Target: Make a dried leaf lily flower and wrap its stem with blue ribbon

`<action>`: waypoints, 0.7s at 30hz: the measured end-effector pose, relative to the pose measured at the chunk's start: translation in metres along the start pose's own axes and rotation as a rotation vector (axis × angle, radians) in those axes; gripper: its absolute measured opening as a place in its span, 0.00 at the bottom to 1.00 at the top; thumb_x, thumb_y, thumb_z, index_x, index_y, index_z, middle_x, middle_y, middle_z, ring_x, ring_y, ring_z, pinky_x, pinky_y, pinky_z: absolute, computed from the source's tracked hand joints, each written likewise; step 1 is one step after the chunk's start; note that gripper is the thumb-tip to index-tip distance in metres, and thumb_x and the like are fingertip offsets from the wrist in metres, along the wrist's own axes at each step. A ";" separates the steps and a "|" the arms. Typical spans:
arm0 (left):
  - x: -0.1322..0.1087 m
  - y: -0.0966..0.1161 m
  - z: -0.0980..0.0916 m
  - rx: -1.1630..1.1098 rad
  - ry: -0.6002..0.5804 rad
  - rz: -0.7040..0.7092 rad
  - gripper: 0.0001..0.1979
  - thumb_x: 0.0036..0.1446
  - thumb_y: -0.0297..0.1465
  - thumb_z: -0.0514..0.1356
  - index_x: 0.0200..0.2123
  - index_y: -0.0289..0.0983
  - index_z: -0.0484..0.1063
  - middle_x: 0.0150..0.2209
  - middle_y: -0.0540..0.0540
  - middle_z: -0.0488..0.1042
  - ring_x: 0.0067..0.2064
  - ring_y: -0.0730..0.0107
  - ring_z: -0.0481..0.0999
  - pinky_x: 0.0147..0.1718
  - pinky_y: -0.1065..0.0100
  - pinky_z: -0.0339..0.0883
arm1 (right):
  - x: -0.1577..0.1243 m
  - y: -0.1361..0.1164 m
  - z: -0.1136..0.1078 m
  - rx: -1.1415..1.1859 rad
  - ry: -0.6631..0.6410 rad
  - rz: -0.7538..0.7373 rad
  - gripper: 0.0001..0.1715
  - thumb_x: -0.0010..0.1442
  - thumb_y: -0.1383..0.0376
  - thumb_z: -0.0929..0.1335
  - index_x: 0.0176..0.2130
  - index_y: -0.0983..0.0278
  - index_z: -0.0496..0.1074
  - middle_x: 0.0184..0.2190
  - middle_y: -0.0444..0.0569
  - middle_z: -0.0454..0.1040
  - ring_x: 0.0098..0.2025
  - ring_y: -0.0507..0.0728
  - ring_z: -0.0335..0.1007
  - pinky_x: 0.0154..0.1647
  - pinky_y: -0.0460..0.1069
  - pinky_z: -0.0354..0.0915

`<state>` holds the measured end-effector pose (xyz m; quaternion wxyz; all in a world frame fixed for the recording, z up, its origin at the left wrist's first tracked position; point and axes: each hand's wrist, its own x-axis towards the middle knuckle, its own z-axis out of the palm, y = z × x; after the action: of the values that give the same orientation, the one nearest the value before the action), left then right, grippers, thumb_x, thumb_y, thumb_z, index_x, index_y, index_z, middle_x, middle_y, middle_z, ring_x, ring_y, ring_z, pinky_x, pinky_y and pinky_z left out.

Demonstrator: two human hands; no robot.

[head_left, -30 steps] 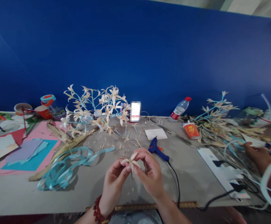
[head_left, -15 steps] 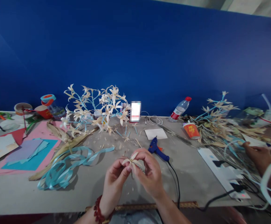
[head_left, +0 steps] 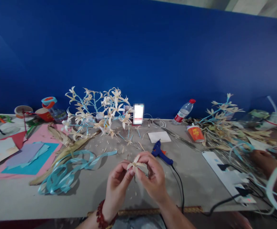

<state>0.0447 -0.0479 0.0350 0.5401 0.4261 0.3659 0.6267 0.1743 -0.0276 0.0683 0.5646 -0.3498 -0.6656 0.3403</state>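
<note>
A small cream-coloured handmade flower (head_left: 136, 164) with narrow pointed petals is held up between both hands, above the table's front half. My left hand (head_left: 119, 179) pinches it from the left, thumb and fingertips at the flower's base. From the other side my right hand (head_left: 152, 176) grips it too, with thumb and forefinger closed near the petals. The fingers partly hide its lower part. Just beyond my right hand lies a blue hot glue gun (head_left: 161, 152), its nozzle pointing away from me. Left of my hands is a loose heap of light-blue ribbon (head_left: 59, 178).
Finished flower branches (head_left: 100, 111) stand at the back left. Coloured paper sheets (head_left: 33, 159) lie left, beside dried husks (head_left: 64, 149). To the right are a power strip (head_left: 226, 175), an orange paper cup (head_left: 195, 133), a bottle (head_left: 185, 111) and a co-worker's hands (head_left: 264, 160).
The flower has turned slightly in my fingers and its petals have shifted. My hands stay in nearly the same place. The co-worker's hands at the right have moved a little.
</note>
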 end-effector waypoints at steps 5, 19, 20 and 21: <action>-0.001 -0.002 -0.001 0.004 -0.002 -0.003 0.06 0.59 0.31 0.63 0.30 0.37 0.74 0.30 0.51 0.72 0.33 0.73 0.68 0.36 0.75 0.63 | 0.000 -0.001 0.000 -0.012 0.001 -0.005 0.04 0.59 0.69 0.69 0.35 0.59 0.69 0.37 0.47 0.71 0.40 0.57 0.70 0.44 0.52 0.66; -0.001 0.002 -0.001 0.032 -0.014 0.025 0.06 0.59 0.30 0.63 0.29 0.37 0.75 0.30 0.49 0.72 0.35 0.70 0.69 0.38 0.72 0.64 | 0.000 -0.002 -0.002 -0.044 -0.014 -0.040 0.05 0.59 0.70 0.68 0.36 0.59 0.70 0.36 0.47 0.71 0.39 0.57 0.70 0.43 0.52 0.67; -0.001 0.002 -0.001 0.036 -0.016 0.030 0.05 0.59 0.30 0.63 0.30 0.37 0.75 0.31 0.49 0.72 0.35 0.70 0.69 0.38 0.72 0.64 | 0.000 -0.002 -0.002 -0.044 -0.014 -0.041 0.06 0.59 0.70 0.68 0.36 0.59 0.70 0.36 0.47 0.71 0.40 0.57 0.70 0.43 0.52 0.67; -0.001 0.002 -0.001 0.037 -0.020 0.033 0.05 0.59 0.29 0.63 0.30 0.37 0.75 0.31 0.49 0.72 0.36 0.70 0.70 0.38 0.73 0.64 | 0.000 -0.002 -0.002 -0.044 -0.014 -0.041 0.06 0.59 0.70 0.68 0.36 0.59 0.70 0.36 0.47 0.71 0.40 0.57 0.70 0.43 0.52 0.67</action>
<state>0.0432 -0.0492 0.0366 0.5253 0.4483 0.3651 0.6243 0.1764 -0.0286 0.0698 0.5587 -0.3462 -0.6840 0.3165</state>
